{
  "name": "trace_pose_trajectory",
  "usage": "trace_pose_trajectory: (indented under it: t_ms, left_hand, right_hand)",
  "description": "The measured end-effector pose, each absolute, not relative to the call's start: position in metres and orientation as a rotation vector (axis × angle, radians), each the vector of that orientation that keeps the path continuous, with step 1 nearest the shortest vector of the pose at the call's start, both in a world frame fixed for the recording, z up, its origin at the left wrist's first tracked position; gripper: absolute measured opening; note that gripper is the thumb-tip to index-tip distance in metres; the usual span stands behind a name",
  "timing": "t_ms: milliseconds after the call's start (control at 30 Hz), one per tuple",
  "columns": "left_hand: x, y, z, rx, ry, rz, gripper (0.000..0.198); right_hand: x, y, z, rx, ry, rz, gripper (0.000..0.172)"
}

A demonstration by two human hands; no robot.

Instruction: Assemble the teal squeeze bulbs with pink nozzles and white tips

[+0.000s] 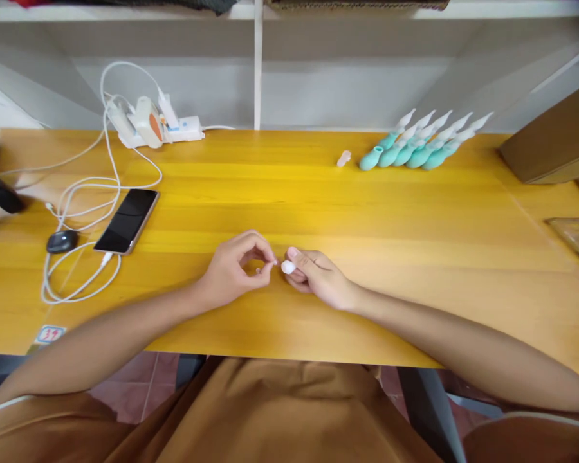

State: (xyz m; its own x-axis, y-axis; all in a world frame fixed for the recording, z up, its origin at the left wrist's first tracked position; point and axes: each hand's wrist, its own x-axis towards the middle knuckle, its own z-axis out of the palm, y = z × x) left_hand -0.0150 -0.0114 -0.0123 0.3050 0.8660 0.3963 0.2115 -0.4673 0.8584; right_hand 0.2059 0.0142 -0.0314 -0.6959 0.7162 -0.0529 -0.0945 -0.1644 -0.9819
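Observation:
My left hand [241, 267] is closed in a pinch above the wooden table. Something tiny and pale shows at its fingertips, too small to make out. Just to its right, my right hand [321, 273] grips a small white plastic piece [288, 267] between thumb and fingers, its rounded end facing my left hand. The fingertips of the two hands are close but apart. Several teal rubber bulbs [417, 154] lie in a row at the back right; most bear a white pointed nozzle, while the leftmost front bulb [369, 161] has an open mouth. Beside it lies a small pinkish piece [344, 158].
A phone [128, 220] with a white cable lies on the left, near a black rounded case [62, 242]. Behind them sits a power strip [186, 128] with chargers. A brown box [552, 135] stands at the right end. Shelf walls border the table's back edge.

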Motion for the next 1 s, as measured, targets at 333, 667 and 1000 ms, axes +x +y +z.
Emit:
trace_pose_trajectory:
  t_ms: [333, 667, 1000]
  left_hand:
    - [-0.0170, -0.0163, -0.0133, 1.933, 0.859, 1.185, 0.011]
    - [-0.0165, -0.0158, -0.0079, 2.028, 0.832, 1.184, 0.010]
    - [-0.0180, -0.0150, -0.0065, 2.096, 0.808, 1.198, 0.008]
  right_hand:
    - [0.2082, 0.0198, -0.0283, -0.616, -1.562, 1.992, 0.063]
    - [0.2082, 0.0180, -0.0274, -0.625, -1.607, 1.951, 0.065]
    - [0.2069, 0.0203, -0.0276, -0.647, -1.537, 1.913, 0.067]
